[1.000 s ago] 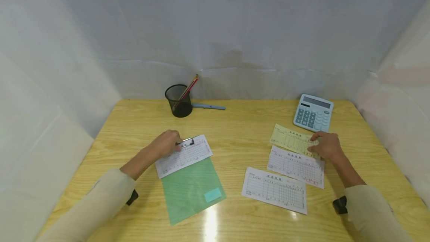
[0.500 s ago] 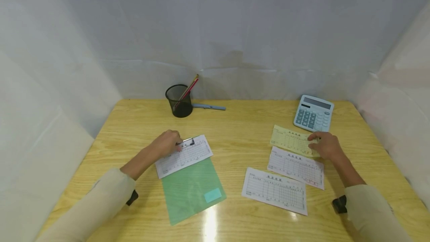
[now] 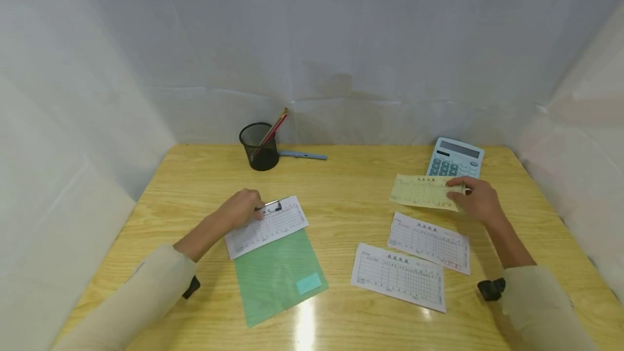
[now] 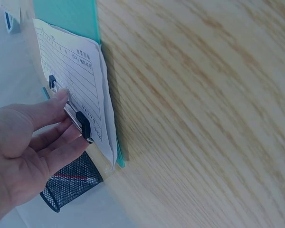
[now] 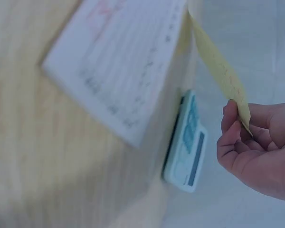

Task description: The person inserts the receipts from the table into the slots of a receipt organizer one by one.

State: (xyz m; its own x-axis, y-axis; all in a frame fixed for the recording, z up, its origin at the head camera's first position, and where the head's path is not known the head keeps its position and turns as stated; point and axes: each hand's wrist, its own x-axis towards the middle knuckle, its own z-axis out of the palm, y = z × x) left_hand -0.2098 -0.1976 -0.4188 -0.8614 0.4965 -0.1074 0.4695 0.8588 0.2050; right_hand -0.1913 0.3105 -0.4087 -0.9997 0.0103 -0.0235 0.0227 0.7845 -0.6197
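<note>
One clip point(image 4: 84, 124) at a white form point(image 3: 291, 220) is pinched by the left hand point(image 3: 239, 209); the right hand point(image 3: 476, 200) grips a yellow slip point(image 3: 418, 190) above the table point(image 3: 346, 177), where a light hold should prevent creasing.

On the right, a pale yellow printed form point(image 3: 422, 191) is raised, tilted, its right end pinched by the right hand point(image 3: 476, 199). On the left, white printed sheets point(image 3: 273, 228) lie across a flat green clipboard's point(image 3: 278, 280) top, beneath a metal clip point(image 4: 82, 122) the left hand point(image 3: 239, 208) grips.
</note>
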